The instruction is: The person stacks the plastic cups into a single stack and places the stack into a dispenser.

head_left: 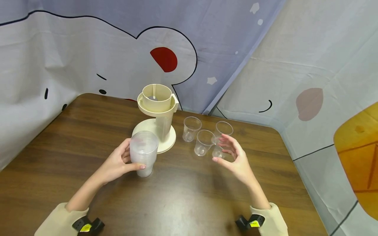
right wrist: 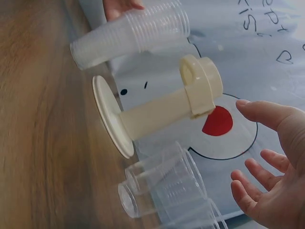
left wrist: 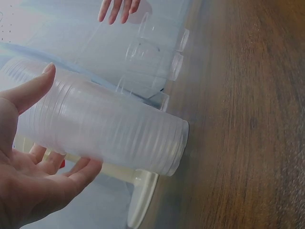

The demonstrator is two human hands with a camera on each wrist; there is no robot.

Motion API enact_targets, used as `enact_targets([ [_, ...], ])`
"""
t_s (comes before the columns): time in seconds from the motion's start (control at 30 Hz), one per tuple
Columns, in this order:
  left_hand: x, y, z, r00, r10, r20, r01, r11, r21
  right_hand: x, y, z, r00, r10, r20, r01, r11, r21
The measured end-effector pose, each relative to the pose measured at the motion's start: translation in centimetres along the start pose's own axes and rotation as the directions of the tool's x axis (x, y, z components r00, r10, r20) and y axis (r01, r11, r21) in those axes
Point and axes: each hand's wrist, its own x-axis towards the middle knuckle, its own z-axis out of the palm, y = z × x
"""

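Note:
In the head view my left hand (head_left: 121, 164) grips a tall stack of nested clear plastic cups (head_left: 143, 149), thumb on the near side and fingers on the far side. The stack (left wrist: 109, 119) stands roughly upright; whether its base touches the table I cannot tell. My right hand (head_left: 234, 159) holds nothing, its fingers loosely bent and spread from the thumb. Just beyond it several loose clear cups (head_left: 204, 141) stand upright, partly hidden by its fingers. The right wrist view shows this hand (right wrist: 271, 171) apart from the cups (right wrist: 167, 176).
A cream cup holder (head_left: 163, 124), with a ring-shaped top on a post and a round base, stands behind the stack, left of the loose cups. The brown wooden table (head_left: 177, 203) ends at a printed cloth (head_left: 118, 59) along its back and right.

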Motion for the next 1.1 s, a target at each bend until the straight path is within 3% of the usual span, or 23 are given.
enact_targets([
  [0.4,0.0,0.0,0.0,1.0,-0.008,-0.001,0.008,1.0,0.008,-0.5,0.2,-2.6,0.993,0.088,-0.083,-0.09,0.995,-0.03],
  [0.7,-0.1,0.0,0.0,1.0,-0.022,-0.002,0.022,1.0,0.015,-0.5,1.6,-4.1,0.988,0.108,-0.107,-0.108,0.994,-0.001],
  [1.1,-0.1,0.0,0.0,1.0,-0.012,-0.001,0.013,1.0,0.012,-0.3,3.6,-5.5,0.969,0.201,-0.147,-0.201,0.979,0.011],
])
